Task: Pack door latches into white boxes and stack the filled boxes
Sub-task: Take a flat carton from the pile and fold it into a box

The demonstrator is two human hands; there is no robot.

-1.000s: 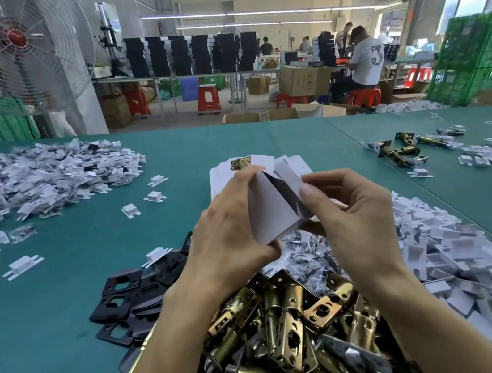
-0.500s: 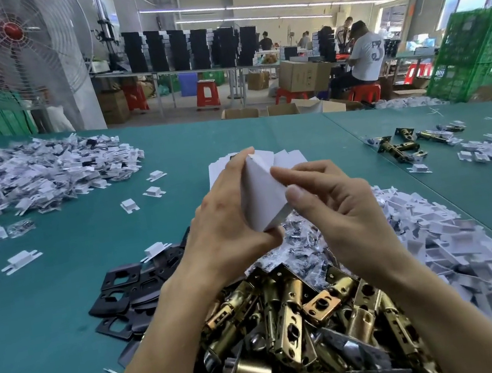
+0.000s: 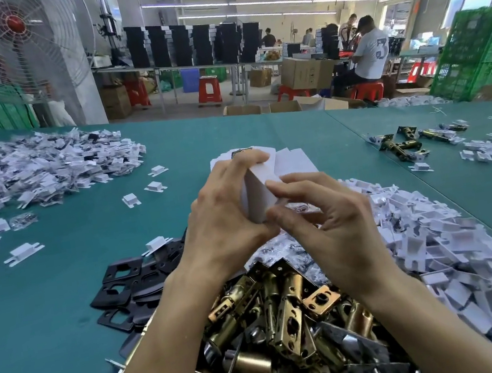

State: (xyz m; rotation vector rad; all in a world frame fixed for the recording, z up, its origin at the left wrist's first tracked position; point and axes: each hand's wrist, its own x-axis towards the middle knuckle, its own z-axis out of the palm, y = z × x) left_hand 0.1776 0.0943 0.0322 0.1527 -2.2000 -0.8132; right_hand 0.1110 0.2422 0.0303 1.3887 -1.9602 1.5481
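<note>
A small white box [image 3: 258, 193] is held above the green table [image 3: 64, 314], upright between both hands. My left hand [image 3: 227, 218] wraps its left side, fingers over the top. My right hand [image 3: 326, 225] presses its right face with thumb and forefinger, the other fingers spread. Below my wrists lies a heap of brass door latches [image 3: 280, 320]. A stack of flat white box blanks [image 3: 294, 160] lies just behind the held box.
Black strike plates [image 3: 125, 291] lie left of the latches. White folded inserts are heaped at the right [image 3: 444, 250] and far left [image 3: 24, 171]. A few latches [image 3: 400, 142] lie at the right. Beyond the table: fan, green crates, a seated person.
The box's open flaps have been folded shut and it now stands more upright. My right hand has slid down onto its side; both hands have shifted slightly lower.
</note>
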